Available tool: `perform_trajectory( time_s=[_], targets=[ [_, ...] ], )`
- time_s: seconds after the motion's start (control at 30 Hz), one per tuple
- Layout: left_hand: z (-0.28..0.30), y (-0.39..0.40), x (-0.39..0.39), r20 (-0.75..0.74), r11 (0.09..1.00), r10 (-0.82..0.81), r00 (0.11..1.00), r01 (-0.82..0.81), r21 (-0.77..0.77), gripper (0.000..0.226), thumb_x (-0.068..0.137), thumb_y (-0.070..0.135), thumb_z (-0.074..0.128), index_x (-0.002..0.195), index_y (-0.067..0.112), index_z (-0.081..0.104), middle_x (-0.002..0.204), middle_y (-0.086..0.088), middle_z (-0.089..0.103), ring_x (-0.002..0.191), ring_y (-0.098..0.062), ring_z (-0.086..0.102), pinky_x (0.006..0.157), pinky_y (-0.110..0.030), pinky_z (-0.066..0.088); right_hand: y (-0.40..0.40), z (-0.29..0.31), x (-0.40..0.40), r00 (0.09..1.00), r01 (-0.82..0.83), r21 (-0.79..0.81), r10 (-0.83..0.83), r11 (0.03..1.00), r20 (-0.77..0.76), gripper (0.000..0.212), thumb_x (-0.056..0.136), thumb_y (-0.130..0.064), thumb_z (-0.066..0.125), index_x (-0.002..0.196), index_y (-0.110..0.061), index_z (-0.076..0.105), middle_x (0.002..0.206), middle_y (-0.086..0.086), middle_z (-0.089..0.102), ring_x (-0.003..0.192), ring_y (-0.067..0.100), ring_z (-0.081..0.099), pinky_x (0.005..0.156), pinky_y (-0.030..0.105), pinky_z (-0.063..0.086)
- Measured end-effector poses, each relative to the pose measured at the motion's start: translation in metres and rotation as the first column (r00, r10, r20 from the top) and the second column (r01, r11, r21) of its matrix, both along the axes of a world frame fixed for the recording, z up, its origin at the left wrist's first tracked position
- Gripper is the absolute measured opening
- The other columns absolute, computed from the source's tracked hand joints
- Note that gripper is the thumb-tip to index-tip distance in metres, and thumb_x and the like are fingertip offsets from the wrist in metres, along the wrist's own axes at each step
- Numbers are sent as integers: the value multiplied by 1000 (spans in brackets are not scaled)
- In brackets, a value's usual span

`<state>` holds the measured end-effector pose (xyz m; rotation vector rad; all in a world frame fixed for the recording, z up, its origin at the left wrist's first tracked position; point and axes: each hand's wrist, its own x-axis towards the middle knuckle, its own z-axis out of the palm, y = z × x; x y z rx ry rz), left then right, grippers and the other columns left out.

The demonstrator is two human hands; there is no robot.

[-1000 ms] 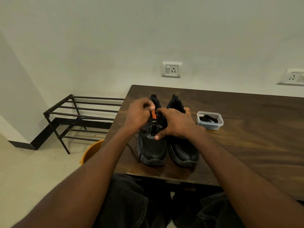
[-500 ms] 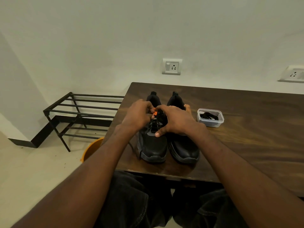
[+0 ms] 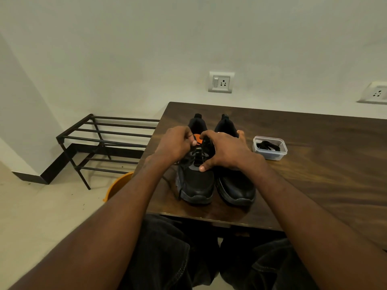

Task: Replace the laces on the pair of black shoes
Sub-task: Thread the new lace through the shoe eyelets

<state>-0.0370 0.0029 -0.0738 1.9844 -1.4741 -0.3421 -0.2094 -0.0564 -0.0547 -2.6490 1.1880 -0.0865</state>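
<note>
Standing toes toward the camera at frame centre, two shoes (image 3: 215,181) sit on the table (image 3: 314,164). Left hand (image 3: 173,146) pinches the left shoe's lace (image 3: 198,154); right hand (image 3: 225,151) curls over both shoes, its hold unclear.

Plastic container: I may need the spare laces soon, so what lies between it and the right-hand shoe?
In the head view, only bare wooden table lies between the plastic container and the right-hand shoe; the right hand covers the shoe's upper part.

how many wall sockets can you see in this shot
2. One wall socket sits on the wall behind the table's far edge, above the shoes; the other is cut off at the right edge.
</note>
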Motion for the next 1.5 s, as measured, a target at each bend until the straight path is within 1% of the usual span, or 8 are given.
perform_trajectory(
  time_s=[0.17, 0.27, 0.37, 0.43, 0.5, 0.63, 0.93, 1.5],
  targets=[
    [4, -4, -2, -383, 989, 67, 921, -111, -95, 15, 105, 12, 50, 93, 17, 57, 94, -4, 71, 87, -17, 69, 68, -30, 52, -2, -2, 1, 999, 31, 11, -31, 999, 10, 101, 62, -69, 86, 146, -44, 37, 146, -4, 56, 143, 22, 45, 122, 67, 1],
    [16, -3, 0, -965, 959, 61, 256, -284, -14, 24, 110, 12, 30, 100, 17, 51, 92, -8, 73, 90, -22, 71, 87, -47, 51, -2, 1, 1, 999, 36, 34, -36, 999, 11, 96, 65, -63, 87, 146, -43, 38, 147, -4, 57, 144, 24, 45, 122, 66, -1],
    [21, 1, 15, -976, 920, -71, -208, -390, 16, 32, 110, 10, 26, 92, 10, 53, 68, -7, 69, 79, -24, 71, 91, -51, 55, -1, 3, 2, 999, 41, 35, -41, 999, -2, 96, 67, -60, 88, 147, -42, 38, 147, -4, 58, 144, 24, 45, 122, 67, -2],
    [20, 7, 22, -993, 903, 9, -121, -426, 61, 26, 106, 9, 36, 91, 10, 57, 62, -3, 56, 58, -18, 63, 68, -41, 63, -2, 2, 3, 999, 35, 38, -36, 999, 9, 98, 67, -59, 89, 148, -42, 37, 148, -6, 57, 144, 24, 45, 122, 67, -3],
    [18, 12, 23, -945, 918, 205, 256, -385, 95, 17, 99, 13, 47, 93, 11, 63, 66, -4, 52, 54, -17, 56, 62, -36, 61, -2, 1, 4, 1000, 17, 58, -18, 998, 16, 98, 69, -57, 89, 150, -41, 37, 152, -8, 53, 146, 24, 43, 121, 69, -3],
    [8, 17, 14, -144, 943, 295, 945, -263, 205, 20, 92, 27, 60, 79, 12, 64, 81, -7, 63, 73, -20, 59, 67, -35, 50, -3, 0, 3, 997, -78, 88, 75, 993, 32, 71, 80, -60, 79, 141, -41, 49, 158, -8, 41, 149, 21, 35, 119, 71, -3],
    [0, -7, 8, 27, 976, -182, 983, 177, 128, 61, 95, 11, 66, 151, 21, 44, 158, -8, 31, 140, -29, 44, 118, -44, 38, 10, -15, 34, 993, 77, -221, -55, 972, 104, 25, 96, -31, 64, 119, -27, 73, 144, 0, 55, 139, 23, 46, 118, 72, 9],
    [-9, -4, 9, -193, 974, -172, 966, 197, 115, 84, 80, 14, 87, 150, 20, 42, 146, -2, 47, 128, -17, 48, 96, -27, 43, -4, -4, 12, 954, 95, -166, -42, 981, 297, 22, 99, -29, 65, 117, -35, 75, 162, -13, 35, 151, 20, 25, 118, 57, 26]
  ],
)
